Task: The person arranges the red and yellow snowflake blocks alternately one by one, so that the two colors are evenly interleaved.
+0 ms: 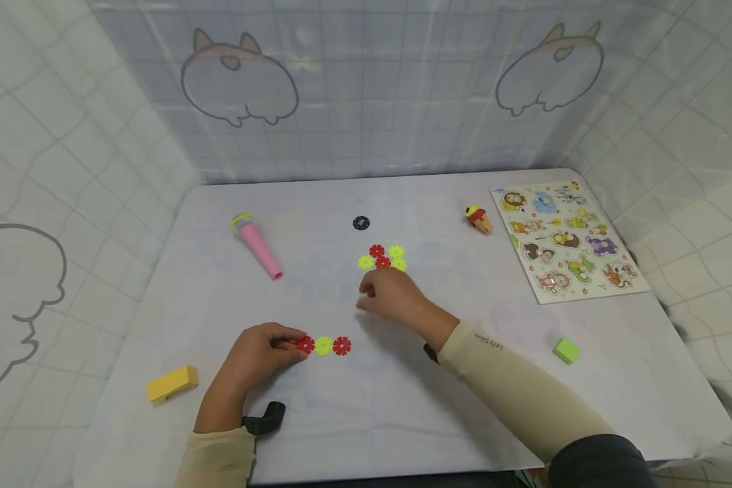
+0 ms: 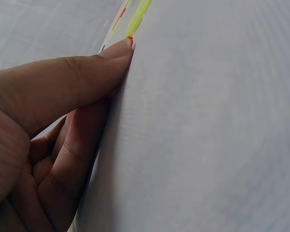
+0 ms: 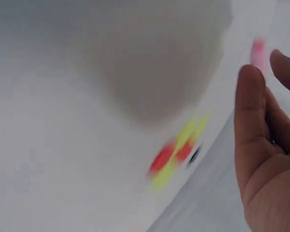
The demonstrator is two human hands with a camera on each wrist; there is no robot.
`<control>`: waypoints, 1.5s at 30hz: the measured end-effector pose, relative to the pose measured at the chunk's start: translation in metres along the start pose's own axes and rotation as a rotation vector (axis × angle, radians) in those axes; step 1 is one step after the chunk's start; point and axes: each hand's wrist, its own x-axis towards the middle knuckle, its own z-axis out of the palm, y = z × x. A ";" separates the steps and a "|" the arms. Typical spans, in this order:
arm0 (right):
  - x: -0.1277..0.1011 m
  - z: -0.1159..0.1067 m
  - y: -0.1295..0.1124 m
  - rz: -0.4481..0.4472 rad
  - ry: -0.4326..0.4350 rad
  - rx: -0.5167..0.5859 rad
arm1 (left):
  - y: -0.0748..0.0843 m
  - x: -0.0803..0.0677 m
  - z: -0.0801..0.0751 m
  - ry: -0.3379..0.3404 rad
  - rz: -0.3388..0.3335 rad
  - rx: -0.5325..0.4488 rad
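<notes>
Pile (image 1: 382,257) lies just far of my right hand (image 1: 390,293), fingers loosely curled, empty; left hand (image 1: 262,352) pinches chain (image 1: 324,346), axis left-right.

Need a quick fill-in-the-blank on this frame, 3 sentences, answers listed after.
The left hand pinches the ____ disc at the end of the row of three discs.
The pink microphone lies on the table's ____ side.
The right hand hovers just in front of the loose cluster of red and ____ discs.

Missing words: red; left; yellow-green
</notes>
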 end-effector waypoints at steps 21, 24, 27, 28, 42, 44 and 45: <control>0.060 -0.044 0.066 0.293 0.048 -0.059 | 0.000 -0.001 0.003 0.006 -0.030 -0.023; 0.062 -0.044 0.065 0.311 0.045 -0.050 | 0.000 -0.003 0.002 0.014 -0.020 -0.025; 0.060 -0.043 0.066 0.302 0.072 -0.021 | -0.001 -0.003 0.002 0.017 -0.013 -0.031; 0.059 -0.043 0.068 0.292 0.086 -0.001 | -0.001 -0.003 0.002 0.018 -0.013 -0.033; -0.010 -0.045 0.098 0.173 0.166 0.552 | 0.004 -0.003 0.003 0.004 -0.035 -0.016; -0.020 -0.041 0.096 0.200 0.122 0.662 | 0.004 -0.004 0.001 0.008 -0.036 -0.014; -0.025 -0.039 0.094 0.217 0.097 0.691 | 0.004 -0.004 0.001 0.008 -0.034 -0.012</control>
